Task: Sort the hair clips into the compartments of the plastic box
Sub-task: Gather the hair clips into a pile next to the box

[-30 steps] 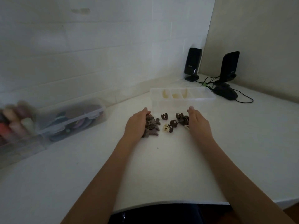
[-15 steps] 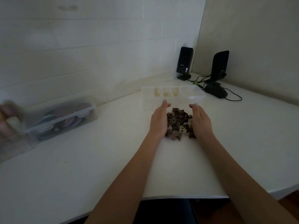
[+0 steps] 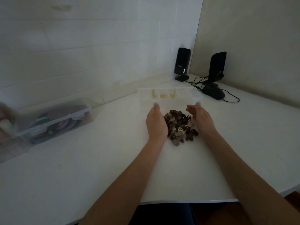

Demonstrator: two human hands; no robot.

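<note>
A heap of small hair clips, mostly dark brown with a few cream ones, lies on the white table just in front of the clear plastic box. The box has a row of compartments; three on the left hold something pale yellow. My left hand stands on edge against the heap's left side, fingers straight. On the heap's right side my right hand is cupped, slightly apart from the clips. Neither hand holds a clip.
A closed clear container with colourful items sits at the left, blurred objects beside it. Two black speakers, a black mouse and cables stand in the back right corner. The table's front edge is near my body.
My two hands came together from either side and pushed the scattered clips into one tight heap. The right hand has now eased slightly off the heap.
</note>
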